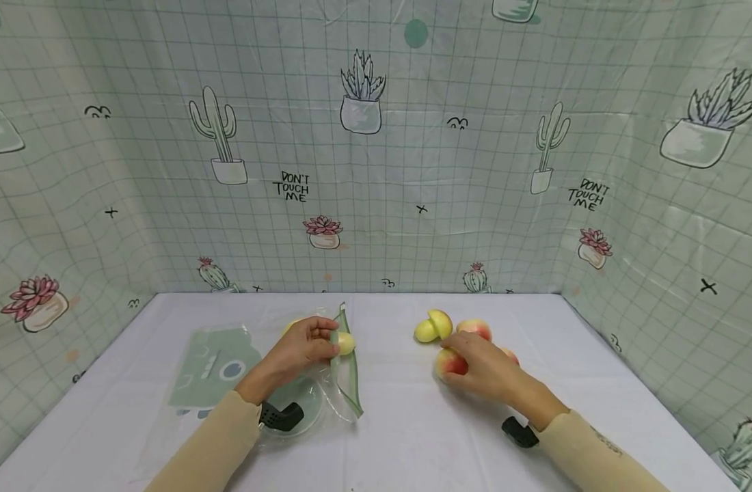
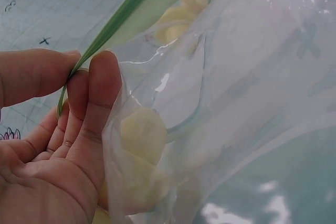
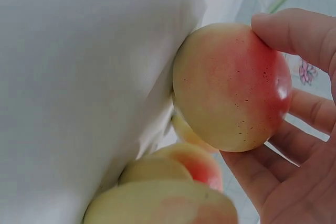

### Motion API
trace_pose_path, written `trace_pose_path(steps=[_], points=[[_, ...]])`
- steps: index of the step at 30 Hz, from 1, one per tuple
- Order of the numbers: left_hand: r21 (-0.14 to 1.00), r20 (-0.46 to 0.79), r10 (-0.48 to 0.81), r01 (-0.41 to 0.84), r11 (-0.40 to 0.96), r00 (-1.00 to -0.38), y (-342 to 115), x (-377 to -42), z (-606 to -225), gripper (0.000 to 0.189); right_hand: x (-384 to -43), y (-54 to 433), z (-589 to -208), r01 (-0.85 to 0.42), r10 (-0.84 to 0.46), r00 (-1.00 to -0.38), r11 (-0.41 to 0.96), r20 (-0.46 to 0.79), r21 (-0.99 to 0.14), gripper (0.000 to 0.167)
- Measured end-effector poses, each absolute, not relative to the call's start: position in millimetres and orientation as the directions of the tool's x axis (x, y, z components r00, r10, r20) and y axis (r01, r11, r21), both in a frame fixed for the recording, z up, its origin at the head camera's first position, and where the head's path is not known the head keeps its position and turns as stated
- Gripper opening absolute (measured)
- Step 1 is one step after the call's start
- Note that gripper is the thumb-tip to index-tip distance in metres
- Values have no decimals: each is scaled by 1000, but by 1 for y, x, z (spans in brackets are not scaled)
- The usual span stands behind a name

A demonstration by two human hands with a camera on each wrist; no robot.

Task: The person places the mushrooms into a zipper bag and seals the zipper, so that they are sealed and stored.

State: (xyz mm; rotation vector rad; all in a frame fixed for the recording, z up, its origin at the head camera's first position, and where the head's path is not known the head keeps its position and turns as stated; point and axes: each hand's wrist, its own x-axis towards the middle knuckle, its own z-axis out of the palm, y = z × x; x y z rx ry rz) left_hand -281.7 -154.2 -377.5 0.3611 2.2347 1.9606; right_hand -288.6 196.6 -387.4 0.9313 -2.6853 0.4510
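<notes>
My left hand (image 1: 297, 350) pinches the green zip edge (image 2: 113, 27) of a clear plastic bag between thumb and fingers. The bag (image 1: 216, 369) lies on its side with a green printed pattern, and its mouth faces right. Pale yellow fruits (image 2: 139, 171) show blurred through the plastic beside the left fingers. My right hand (image 1: 487, 365) grips a red and yellow peach (image 3: 231, 87), thumb on one side and fingers on the other. This peach touches or nearly touches the white tabletop; which one, I cannot tell.
Just beyond the right hand lie two yellow fruits (image 1: 425, 332) touching each other. Another peach (image 1: 476, 329) sits beside them, and one more (image 1: 510, 354) is partly hidden behind the hand. A patterned curtain (image 1: 376, 164) encloses the white table (image 1: 400, 437) at the back and sides.
</notes>
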Motion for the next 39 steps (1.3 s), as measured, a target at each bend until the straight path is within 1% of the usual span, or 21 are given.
trace_pose_path(steps=[10,19,27,31,34,39], points=[[990,46,281,81,115,-959,-155,-285,-381,53,-292,180,-388,-647,-557,-751,729,355,-224,50],[991,48,283,82,108,-958,-155,-285,-380,53,-291,177,-387,-629,-544,-768,740,337,-239,55],[990,55,289,90,106,-956,-156,-285,-381,52,-289,182,-386,-635,-565,-772,707,291,-311,48],[990,56,294,91,108,-954,-156,-285,-382,53,-291,180,-386,-661,-590,-750,681,299,-315,44],[990,55,290,91,111,-955,-156,-285,-382,52,-292,177,-386,-684,-608,-730,659,312,-313,44],[990,52,282,86,112,-958,-156,-285,-382,52,-294,171,-385,-689,-608,-725,648,324,-325,46]])
